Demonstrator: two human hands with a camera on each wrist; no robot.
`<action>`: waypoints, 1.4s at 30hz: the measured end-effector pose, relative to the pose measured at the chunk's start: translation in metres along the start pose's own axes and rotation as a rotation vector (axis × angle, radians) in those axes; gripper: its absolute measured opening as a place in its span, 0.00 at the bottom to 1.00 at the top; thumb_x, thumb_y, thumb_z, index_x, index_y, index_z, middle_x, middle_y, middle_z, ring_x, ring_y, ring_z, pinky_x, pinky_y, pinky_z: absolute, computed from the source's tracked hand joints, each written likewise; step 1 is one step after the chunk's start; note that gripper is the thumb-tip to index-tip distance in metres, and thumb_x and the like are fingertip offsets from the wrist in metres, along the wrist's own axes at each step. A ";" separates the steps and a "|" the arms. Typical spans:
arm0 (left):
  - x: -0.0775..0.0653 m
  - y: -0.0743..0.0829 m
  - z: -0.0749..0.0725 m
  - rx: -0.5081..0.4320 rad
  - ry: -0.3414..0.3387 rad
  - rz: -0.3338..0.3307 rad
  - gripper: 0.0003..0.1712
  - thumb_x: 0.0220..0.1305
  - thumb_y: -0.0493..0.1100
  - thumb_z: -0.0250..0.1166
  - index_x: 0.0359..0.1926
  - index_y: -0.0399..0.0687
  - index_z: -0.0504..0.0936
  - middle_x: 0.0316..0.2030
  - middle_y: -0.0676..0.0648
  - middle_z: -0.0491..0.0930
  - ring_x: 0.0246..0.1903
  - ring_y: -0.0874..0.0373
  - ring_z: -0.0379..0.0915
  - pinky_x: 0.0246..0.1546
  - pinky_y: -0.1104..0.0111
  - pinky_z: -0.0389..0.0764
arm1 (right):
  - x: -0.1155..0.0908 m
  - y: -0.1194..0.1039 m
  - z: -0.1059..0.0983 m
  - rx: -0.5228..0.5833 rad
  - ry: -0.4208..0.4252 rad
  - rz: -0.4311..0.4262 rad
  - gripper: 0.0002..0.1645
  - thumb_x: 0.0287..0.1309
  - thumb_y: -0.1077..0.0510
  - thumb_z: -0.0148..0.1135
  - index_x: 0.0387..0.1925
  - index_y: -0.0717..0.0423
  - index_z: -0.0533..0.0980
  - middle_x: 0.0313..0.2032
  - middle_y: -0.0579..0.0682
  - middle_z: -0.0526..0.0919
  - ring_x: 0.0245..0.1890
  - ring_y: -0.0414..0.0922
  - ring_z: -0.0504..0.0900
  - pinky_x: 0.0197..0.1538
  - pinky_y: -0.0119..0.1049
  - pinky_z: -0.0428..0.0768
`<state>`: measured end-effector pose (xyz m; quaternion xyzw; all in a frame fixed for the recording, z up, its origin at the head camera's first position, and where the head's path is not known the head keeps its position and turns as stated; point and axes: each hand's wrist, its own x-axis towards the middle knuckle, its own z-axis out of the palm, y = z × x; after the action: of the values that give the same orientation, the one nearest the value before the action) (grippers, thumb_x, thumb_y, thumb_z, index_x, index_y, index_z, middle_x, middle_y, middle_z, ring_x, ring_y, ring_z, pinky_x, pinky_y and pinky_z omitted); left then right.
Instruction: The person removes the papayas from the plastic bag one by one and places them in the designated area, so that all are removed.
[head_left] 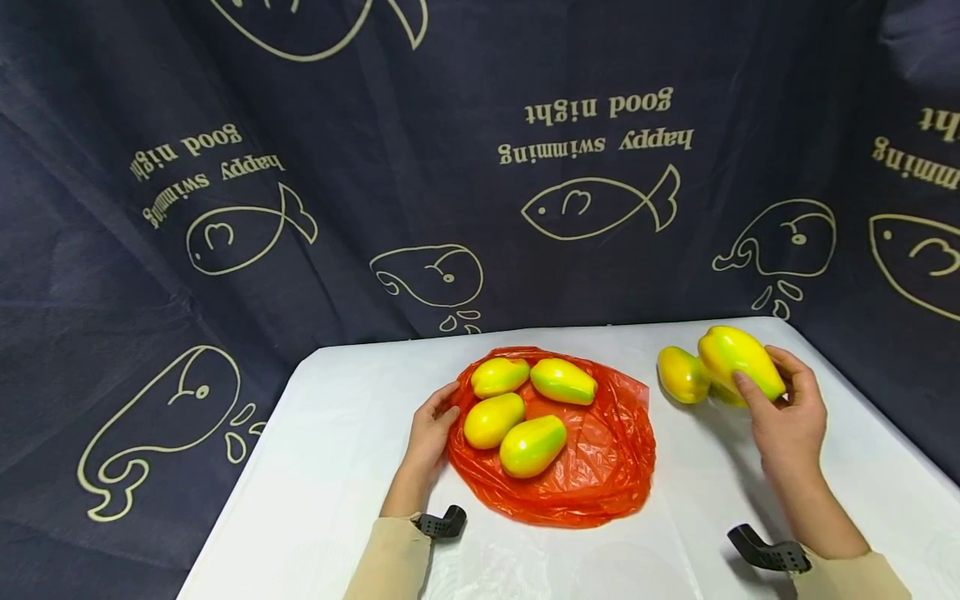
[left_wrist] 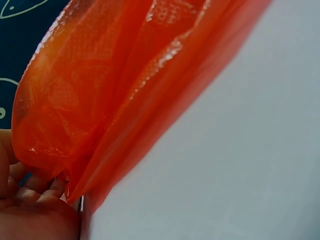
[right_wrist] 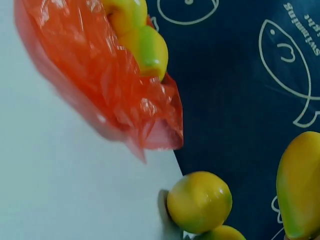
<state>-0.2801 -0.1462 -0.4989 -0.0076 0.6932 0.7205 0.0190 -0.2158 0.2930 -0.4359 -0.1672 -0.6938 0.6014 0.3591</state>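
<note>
A red plastic bag [head_left: 592,467] lies spread with its mouth up on the table, holding several yellow-green papayas [head_left: 532,447]. My left hand [head_left: 429,429] pinches the bag's left rim, thumb over the edge; in the left wrist view the film [left_wrist: 75,150] gathers at the fingers [left_wrist: 57,187]. At the right, my right hand [head_left: 795,417] grips another papaya [head_left: 738,358], thumb on the near side and fingers round the far side. That papaya [right_wrist: 300,185] shows at the right edge of the right wrist view. Just left of it sits a loose papaya [head_left: 682,375], with one more partly hidden behind the held one.
The white table [head_left: 360,400] ends at the back against a dark blue curtain [head_left: 450,167] printed with fish, whales and lettering. Black wrist straps [head_left: 442,523] with mounts sit at both sleeve cuffs. The bag's right rim lies a short way from the loose papayas.
</note>
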 end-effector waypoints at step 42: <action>0.001 -0.001 0.001 -0.009 0.007 0.002 0.25 0.74 0.34 0.52 0.70 0.49 0.71 0.68 0.42 0.70 0.67 0.47 0.66 0.67 0.62 0.74 | 0.055 0.045 -0.034 -0.070 0.209 0.320 0.32 0.58 0.54 0.70 0.62 0.30 0.72 0.49 0.23 0.70 0.55 0.24 0.64 0.72 0.24 0.58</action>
<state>-0.2810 -0.1454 -0.5002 -0.0093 0.6901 0.7235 0.0157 -0.2392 0.3641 -0.4623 -0.3493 -0.6376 0.6059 0.3228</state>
